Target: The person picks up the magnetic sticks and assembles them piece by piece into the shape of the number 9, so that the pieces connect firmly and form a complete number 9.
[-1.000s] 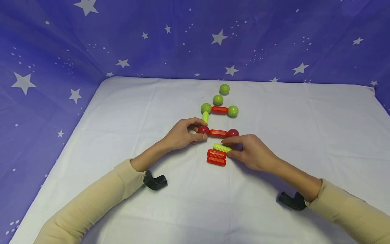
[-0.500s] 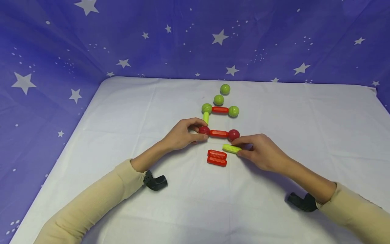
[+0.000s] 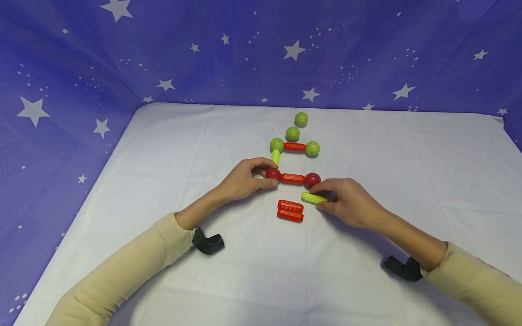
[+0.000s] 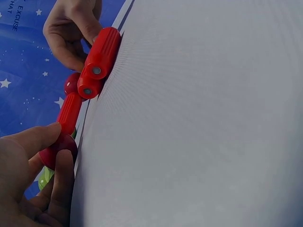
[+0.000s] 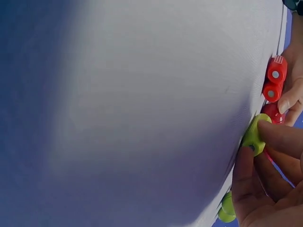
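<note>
Left hand (image 3: 246, 179), right hand (image 3: 350, 203): pinch grips

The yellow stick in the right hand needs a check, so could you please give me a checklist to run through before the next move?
1. Right hand pinches the yellow stick: ok.
2. Left hand holds the left red ball: ok.
3. Red stick spans from the left red ball to the right red ball: ok.
4. Yellow stick touches the right red ball: not ok, the head view shows a gap.
5. Loose red sticks lie apart from the yellow stick: ok.
6. Other yellow stick meets the left red ball: cannot tell, the left hand covers that end.
</note>
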`<state>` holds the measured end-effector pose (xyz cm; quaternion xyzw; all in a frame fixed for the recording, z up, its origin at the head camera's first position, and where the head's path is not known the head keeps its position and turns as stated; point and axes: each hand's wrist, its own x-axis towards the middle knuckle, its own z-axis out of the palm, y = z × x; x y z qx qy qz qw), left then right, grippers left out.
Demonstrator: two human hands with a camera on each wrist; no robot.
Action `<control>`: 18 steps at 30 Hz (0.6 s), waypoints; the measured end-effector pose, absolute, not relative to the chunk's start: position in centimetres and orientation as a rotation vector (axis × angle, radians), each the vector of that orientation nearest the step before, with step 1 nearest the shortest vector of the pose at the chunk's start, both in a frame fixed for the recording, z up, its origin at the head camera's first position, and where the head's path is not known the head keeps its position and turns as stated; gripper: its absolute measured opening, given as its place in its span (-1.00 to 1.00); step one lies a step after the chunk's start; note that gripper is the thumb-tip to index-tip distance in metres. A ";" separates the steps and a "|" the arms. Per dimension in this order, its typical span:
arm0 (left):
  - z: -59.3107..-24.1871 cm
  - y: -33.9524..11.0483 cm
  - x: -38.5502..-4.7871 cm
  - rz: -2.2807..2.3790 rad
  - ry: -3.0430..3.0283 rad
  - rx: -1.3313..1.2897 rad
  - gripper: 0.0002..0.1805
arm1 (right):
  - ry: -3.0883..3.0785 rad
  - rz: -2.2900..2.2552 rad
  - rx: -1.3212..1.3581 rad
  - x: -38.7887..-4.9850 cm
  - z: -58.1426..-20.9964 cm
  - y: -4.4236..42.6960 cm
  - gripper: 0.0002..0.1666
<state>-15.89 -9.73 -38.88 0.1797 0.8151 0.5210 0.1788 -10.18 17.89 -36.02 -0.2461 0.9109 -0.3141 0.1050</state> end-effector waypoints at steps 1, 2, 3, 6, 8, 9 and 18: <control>-38.9 -9.7 -15.9 1.473 2.304 0.507 -0.58 | 2.685 -0.921 -0.732 -10.2 -36.0 17.9 -0.58; -38.9 -9.7 -15.9 1.474 2.302 0.506 -0.58 | 2.687 -0.916 -0.734 -10.2 -35.9 18.0 -0.58; -38.9 -9.7 -15.9 1.473 2.303 0.507 -0.58 | 2.687 -0.915 -0.740 -10.3 -35.8 18.0 -0.58; -38.9 -9.6 -15.9 1.478 2.298 0.510 -0.57 | 2.684 -0.927 -0.754 -10.5 -35.3 18.4 -0.57; -38.9 -9.6 -16.0 1.479 2.296 0.515 -0.57 | 2.689 -0.946 -0.756 -10.7 -34.9 18.6 -0.55; -38.9 -9.6 -16.0 1.478 2.298 0.518 -0.57 | 2.690 -0.963 -0.764 -10.9 -34.6 18.7 -0.54; -38.9 -9.7 -15.9 1.475 2.312 0.528 -0.58 | 2.800 -1.072 -0.783 -12.1 -33.5 18.8 -0.53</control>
